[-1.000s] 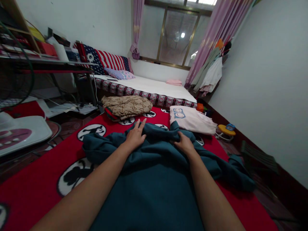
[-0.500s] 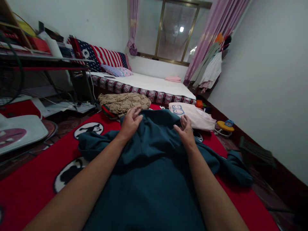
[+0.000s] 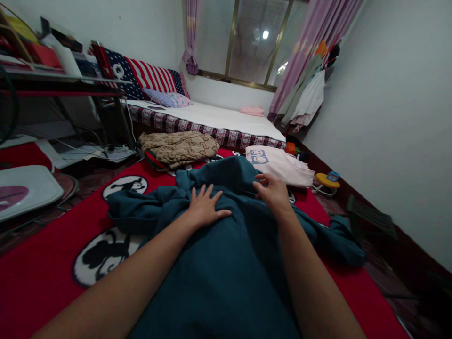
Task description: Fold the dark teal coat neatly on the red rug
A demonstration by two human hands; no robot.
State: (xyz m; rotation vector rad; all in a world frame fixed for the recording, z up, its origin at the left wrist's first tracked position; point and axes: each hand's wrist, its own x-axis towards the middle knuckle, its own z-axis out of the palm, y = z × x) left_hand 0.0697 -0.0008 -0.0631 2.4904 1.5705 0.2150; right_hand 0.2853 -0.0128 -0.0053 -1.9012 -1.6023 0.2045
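Observation:
A dark teal long-sleeved top [image 3: 219, 278] lies spread in front of me, its sleeves reaching out to both sides and its upper end loosely bunched. My left hand [image 3: 205, 207] rests flat on the cloth below the neck, fingers spread. Beside the right of the neck area, my right hand [image 3: 273, 192] is loosely curled, with a small gap between thumb and fingers and no cloth visibly pinched. Beyond the top lie a folded brown patterned garment [image 3: 180, 147] at left and a folded pale pink garment [image 3: 282, 165] at right.
Everything lies on a red blanket [image 3: 45, 273] with black-and-white round prints. A bed [image 3: 219, 115] stands at the back, a cluttered desk [image 3: 70, 77] at the left. A white plastic seat [image 3: 31, 188] is near the left edge, a yellow stool [image 3: 326, 180] at the right.
My left hand has come down from the neck area and now lies flat on the cloth. My right hand stays near the neck, its fingers a little more curled. The view has shifted slightly.

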